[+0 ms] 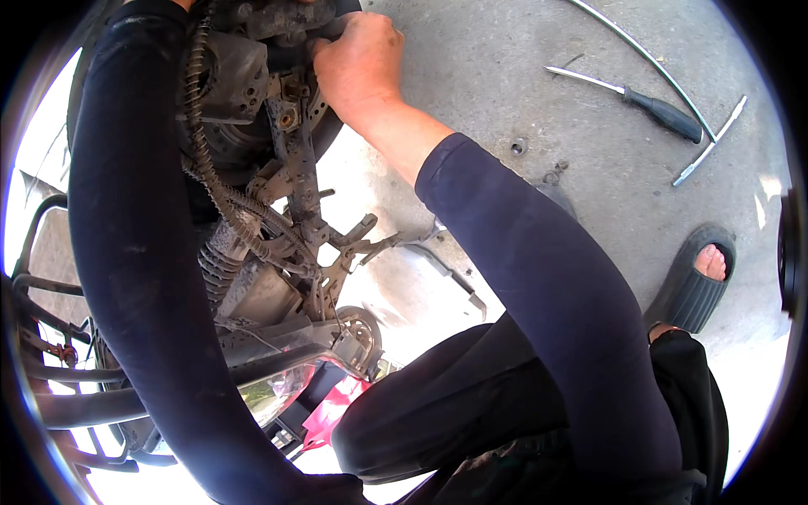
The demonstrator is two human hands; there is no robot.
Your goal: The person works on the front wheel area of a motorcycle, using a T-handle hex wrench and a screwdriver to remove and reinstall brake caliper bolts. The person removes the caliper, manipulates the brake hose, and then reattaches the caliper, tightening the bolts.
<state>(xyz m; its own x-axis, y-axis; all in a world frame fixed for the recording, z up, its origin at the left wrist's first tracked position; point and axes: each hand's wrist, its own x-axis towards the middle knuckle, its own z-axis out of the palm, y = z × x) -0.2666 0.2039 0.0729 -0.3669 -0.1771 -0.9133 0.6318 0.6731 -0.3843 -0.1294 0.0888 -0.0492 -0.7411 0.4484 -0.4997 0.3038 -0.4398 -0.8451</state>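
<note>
My right hand (364,63) is closed at the top of a dirty vehicle frame (295,172), its fingertips pressed in beside a dark round part. What the fingers hold, if anything, is hidden. Of my left hand (182,3) only a sliver of skin shows at the top edge, past the dark sleeve; its fingers are out of view. Between my forearms run a ribbed, coiled cable sleeve (195,101), a greasy metal housing (227,80) and a coil-spring shock absorber (220,261).
On the concrete at right lie a black-handled screwdriver (661,114), a T-handle wrench (712,141) and a small round metal part (518,146). My sandalled foot (703,273) stands below them. Black tubular bars (93,410) cross the lower left, near a pink-red item (332,411).
</note>
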